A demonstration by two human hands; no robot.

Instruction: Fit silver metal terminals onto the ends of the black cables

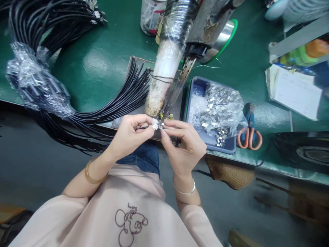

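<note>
My left hand (132,135) pinches the end of a black cable (142,128) between thumb and forefinger, with white wraps on those fingertips. Close against it, my right hand (183,140) pinches a tiny shiny metal piece (161,125) at the cable's end. Just above my fingertips is the tip of a soldering iron (177,85), beside a tube wrapped in clear film (167,58). A bundle of black cables (115,106) fans out to the left on a board. Right of my hands, a blue tray (189,99) holds a plastic bag of small metal parts (221,103).
Orange-handled scissors (249,137) lie right of the tray. A plastic-wrapped cable bundle (38,82) hangs over the table edge at left. A jar (153,17) and a solder spool (223,41) stand behind the tools. Papers (295,91) lie at far right.
</note>
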